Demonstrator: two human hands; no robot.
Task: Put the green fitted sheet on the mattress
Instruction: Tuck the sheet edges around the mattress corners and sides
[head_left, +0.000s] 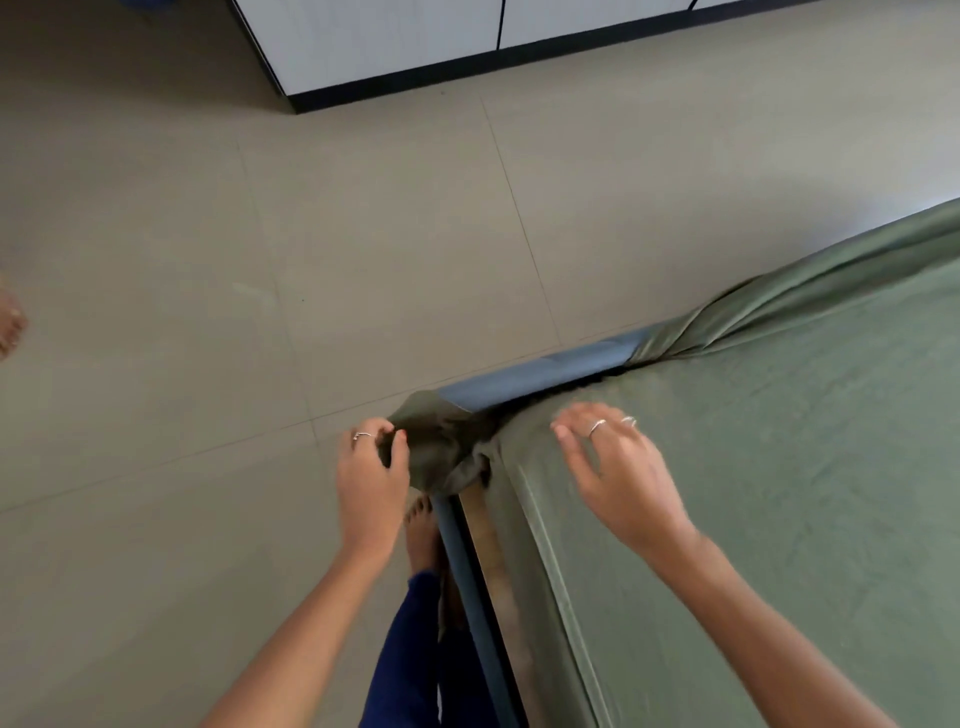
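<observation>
With the left hand (371, 475) pinching the bunched corner of the green fitted sheet (779, 467) just off the mattress (524, 382) corner and the right hand (618, 467) flat, fingers released, on top, the elastic may snap inward.

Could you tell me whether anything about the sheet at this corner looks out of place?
Yes: the green fitted sheet is bunched at the corner, leaving the blue mattress edge bare. The left hand grips the loose corner.
</observation>
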